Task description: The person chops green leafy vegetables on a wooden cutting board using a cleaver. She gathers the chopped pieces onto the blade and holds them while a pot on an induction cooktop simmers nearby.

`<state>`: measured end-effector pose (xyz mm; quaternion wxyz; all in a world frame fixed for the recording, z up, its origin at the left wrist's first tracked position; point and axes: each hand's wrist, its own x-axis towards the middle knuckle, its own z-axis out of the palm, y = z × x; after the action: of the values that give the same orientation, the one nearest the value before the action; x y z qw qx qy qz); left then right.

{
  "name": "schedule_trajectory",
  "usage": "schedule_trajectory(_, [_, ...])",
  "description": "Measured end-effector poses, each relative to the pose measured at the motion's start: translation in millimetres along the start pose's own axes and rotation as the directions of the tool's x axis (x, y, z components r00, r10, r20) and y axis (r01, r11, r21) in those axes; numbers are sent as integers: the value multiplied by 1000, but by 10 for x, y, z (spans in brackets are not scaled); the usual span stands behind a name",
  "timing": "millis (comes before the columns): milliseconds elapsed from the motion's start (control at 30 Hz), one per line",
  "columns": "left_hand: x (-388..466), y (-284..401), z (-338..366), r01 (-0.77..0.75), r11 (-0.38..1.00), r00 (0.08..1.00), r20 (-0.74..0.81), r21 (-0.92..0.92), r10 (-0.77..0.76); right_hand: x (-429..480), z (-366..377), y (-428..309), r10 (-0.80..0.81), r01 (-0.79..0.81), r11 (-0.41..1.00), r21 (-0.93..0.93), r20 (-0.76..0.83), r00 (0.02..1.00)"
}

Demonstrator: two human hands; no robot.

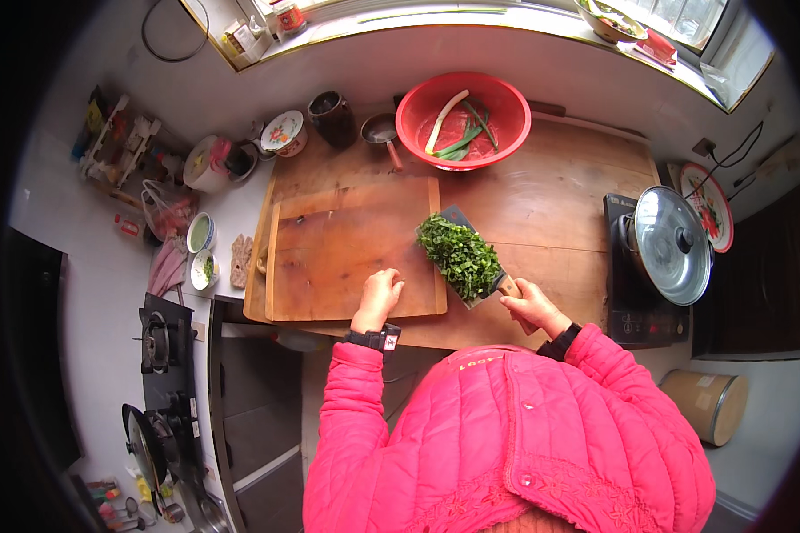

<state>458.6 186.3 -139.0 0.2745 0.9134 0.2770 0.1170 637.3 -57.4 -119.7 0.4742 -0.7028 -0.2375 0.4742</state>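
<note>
My right hand [533,306] grips the wooden handle of a cleaver [459,216], its broad blade lying flat under a heap of chopped green leaves [459,256]. The blade extends past the right edge of a wooden cutting board [347,240]; whether it touches the board or the table is unclear. Over the board's front part is my left hand [379,296], its fingers curled in, with nothing visible in them. Behind the board, a red plastic basin [413,133] holds a scallion stalk [445,123] and some green leaves [463,143].
An induction cooker [617,266] on the right bears a pot with a glass lid [670,246]. A small ladle [380,130], a dark jar [333,120] and an enamel bowl [285,133] stand at the back. Leftward are small bowls [205,270] and a gas hob [167,346].
</note>
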Motion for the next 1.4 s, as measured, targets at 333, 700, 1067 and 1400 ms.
schedule_trajectory(333, [214, 181, -74, -3, 1000, 988, -153, -7, 2, -27, -6, -12, -5, 4, 998, -62, -24, 1000])
schedule_trajectory(700, [434, 748, -5, -243, 944, 952, -240, -223, 189, 42, 16, 69, 3, -2, 999, -41, 30, 1000])
schedule_trajectory(1067, [365, 530, 28, -207, 904, 934, -350, -374, 69, 39, 22, 29, 1, 2, 998, -68, 35, 999])
schedule_trajectory(1400, [-11, 265, 185, 177, 505, 957, 29, -845, -288, -63, 9, -58, -3, 4, 1000, -14, 28, 1000])
